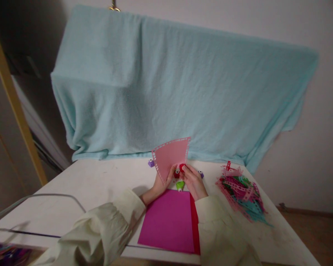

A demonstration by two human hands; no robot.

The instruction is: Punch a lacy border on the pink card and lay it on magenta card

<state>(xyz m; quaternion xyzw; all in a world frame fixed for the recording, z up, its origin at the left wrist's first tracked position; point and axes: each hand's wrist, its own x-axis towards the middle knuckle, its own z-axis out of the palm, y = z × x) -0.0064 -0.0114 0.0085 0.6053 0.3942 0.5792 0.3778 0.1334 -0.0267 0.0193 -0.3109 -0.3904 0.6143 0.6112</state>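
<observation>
- A pale blue blanket (166, 85) is hanging behind the white bench (80, 188).
- A magenta sheet (169, 221) is lying at the near edge, a pile of punched strips (242, 194) lying right of it.
- The left hand (161, 181) is gripping an upright pink paper (172, 157).
- The right hand (193, 181) is closing on a red punch (181, 168) at the paper's edge.

The scene is seen from a single head-worn camera, aimed forward and slightly down over a white table (94, 184). The left hand (160, 183) and right hand (193, 181) are viewed at arm's length, low in the picture. A blue blanket (166, 92) fills the upper view.
</observation>
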